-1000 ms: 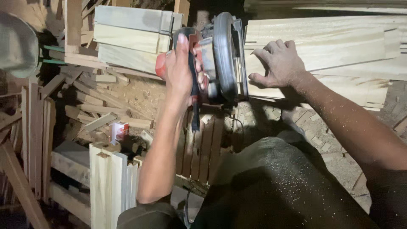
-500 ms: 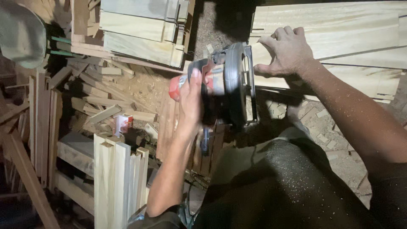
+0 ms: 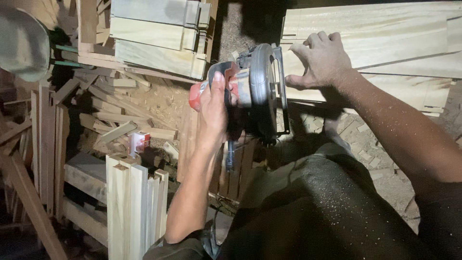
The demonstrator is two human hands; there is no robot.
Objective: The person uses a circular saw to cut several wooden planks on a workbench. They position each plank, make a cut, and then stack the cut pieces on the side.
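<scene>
My left hand (image 3: 214, 111) grips the red handle of a grey circular saw (image 3: 252, 91). The saw sits at the left end of a wide pale wooden plank (image 3: 380, 36) that runs off to the right. My right hand (image 3: 321, 60) lies flat on that plank just right of the saw, fingers spread, pressing it down. The saw's black cord (image 3: 230, 156) hangs below my left wrist. The blade itself is hidden behind the guard.
Stacked pale boards (image 3: 154, 36) lie at the upper left. Upright cut boards (image 3: 134, 207) stand at the lower left. Scrap offcuts and sawdust (image 3: 120, 120) cover the ground, with a small red and white box (image 3: 140, 142) among them. My dark, dust-speckled trousers (image 3: 308, 212) fill the lower right.
The saw and my left hand have drawn back along the plank toward me. My right hand stays pressed on the plank beside it.
</scene>
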